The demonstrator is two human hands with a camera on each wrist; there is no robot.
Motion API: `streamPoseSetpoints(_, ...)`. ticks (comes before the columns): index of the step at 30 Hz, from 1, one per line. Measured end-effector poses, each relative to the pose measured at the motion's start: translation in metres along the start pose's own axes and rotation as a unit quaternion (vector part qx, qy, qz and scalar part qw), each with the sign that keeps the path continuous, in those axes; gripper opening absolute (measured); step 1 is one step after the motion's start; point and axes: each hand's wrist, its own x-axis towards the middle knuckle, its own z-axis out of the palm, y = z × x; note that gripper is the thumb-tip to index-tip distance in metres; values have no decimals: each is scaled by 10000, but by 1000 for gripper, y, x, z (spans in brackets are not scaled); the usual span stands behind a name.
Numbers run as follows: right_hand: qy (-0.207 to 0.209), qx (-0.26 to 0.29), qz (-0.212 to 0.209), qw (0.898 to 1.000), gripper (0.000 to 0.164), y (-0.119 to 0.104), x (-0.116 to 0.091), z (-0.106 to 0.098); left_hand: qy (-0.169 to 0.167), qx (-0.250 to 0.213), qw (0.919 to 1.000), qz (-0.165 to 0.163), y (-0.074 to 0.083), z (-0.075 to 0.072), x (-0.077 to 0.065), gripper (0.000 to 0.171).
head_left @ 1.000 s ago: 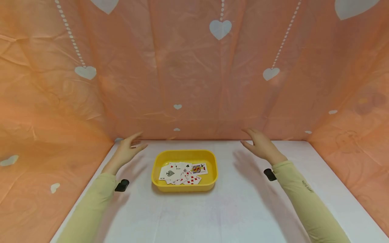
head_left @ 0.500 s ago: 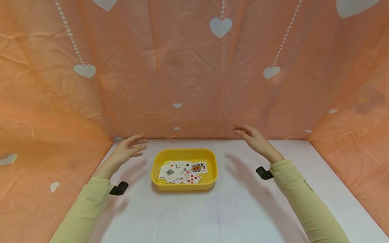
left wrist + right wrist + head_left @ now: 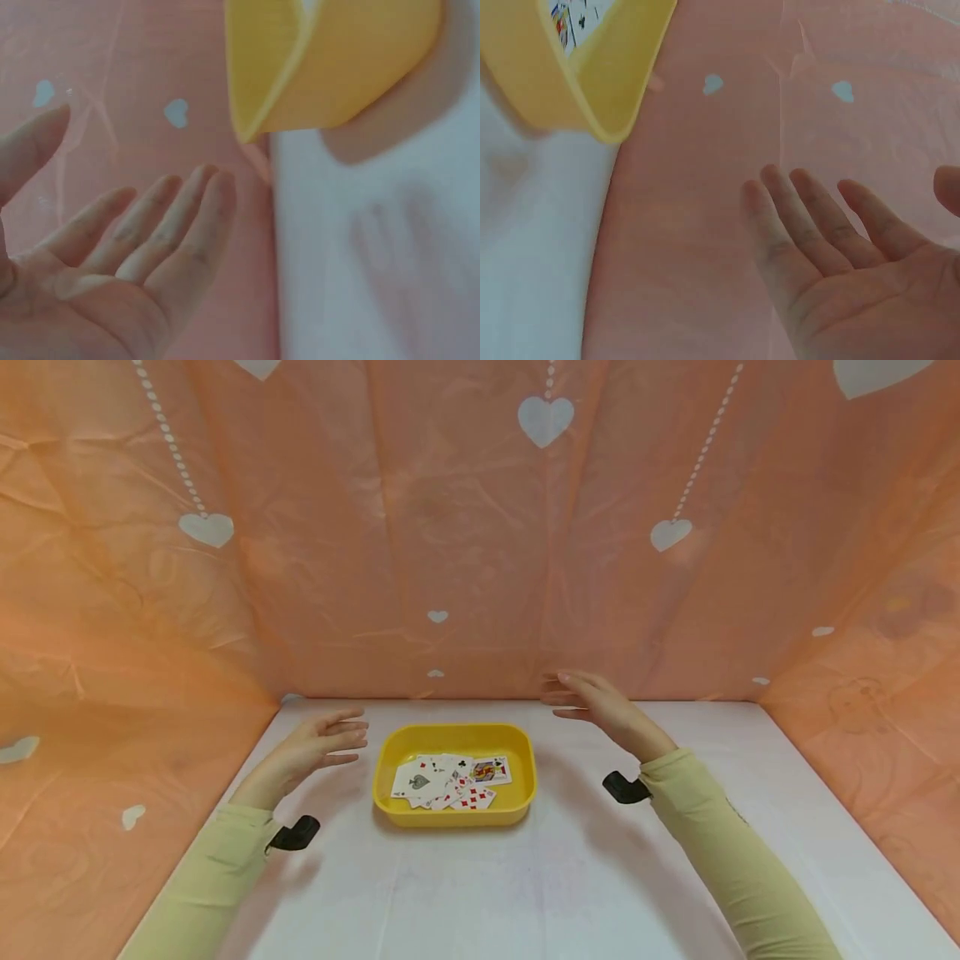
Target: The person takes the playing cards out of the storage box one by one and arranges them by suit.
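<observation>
A yellow tray [image 3: 454,819] stands on the white table, with several playing cards [image 3: 420,779] lying loosely overlapped inside it. An ace of spades, a face card and a card with red diamonds show among them. My left hand [image 3: 300,756] hovers to the left of the tray, fingers extended toward it and holding nothing. On the other side, my right hand [image 3: 603,710] is held in the air beyond the tray's right rear corner, also with nothing in it. Both wrist views show palms with straight, relaxed fingers, apart from the tray.
The white tabletop [image 3: 465,893] spreads around the tray. An orange cloth [image 3: 465,552] printed with white hearts rises behind it and along both sides. A black wrist camera [image 3: 296,833] juts from the left sleeve, and another black camera [image 3: 625,787] from the right.
My right hand has moved leftward, nearer the tray. My left hand has lowered slightly and turned, its fingers now more spread. The tray and cards stay in place on the table.
</observation>
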Motion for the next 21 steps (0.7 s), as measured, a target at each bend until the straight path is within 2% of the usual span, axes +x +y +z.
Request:
streamPoseSetpoints(10, -444, 356, 235, 9981, 49, 16, 14, 29, 66, -123, 9987, -493, -18, 16, 2, 63)
streamPoseSetpoints(14, -568, 416, 628, 9955, 48, 23, 23, 39, -14, -182, 9988, -454, -24, 19, 6, 62)
streamPoseSetpoints(21, -568, 456, 1518, 9857, 48, 35, 37, 62, 166, -88, 9976, -670, -30, 26, 10, 60)
